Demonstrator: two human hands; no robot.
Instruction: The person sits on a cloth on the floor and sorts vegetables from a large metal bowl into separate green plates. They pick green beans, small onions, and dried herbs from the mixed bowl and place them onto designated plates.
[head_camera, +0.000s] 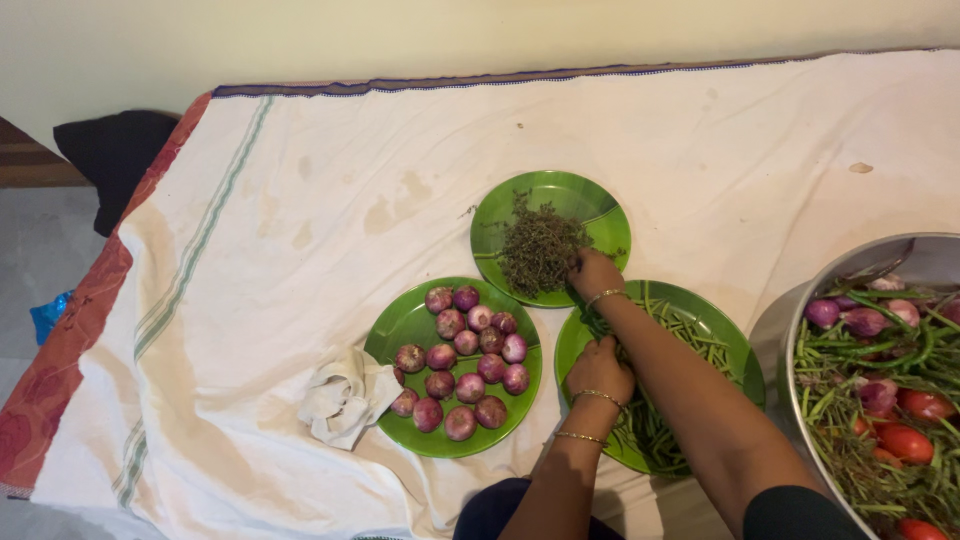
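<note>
The right hand (596, 272) pinches stems above the far plate (600, 205); the left hand (600, 368) clenches green chillies (690, 325); better pluck singly.

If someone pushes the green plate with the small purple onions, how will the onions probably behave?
The onions look round and smooth, so they would probably roll and knock each other. The plate has only a low rim, so a hard push might send some over the edge. It stands on wrinkled white cloth, which may drag and make the plate move unevenly.
</note>
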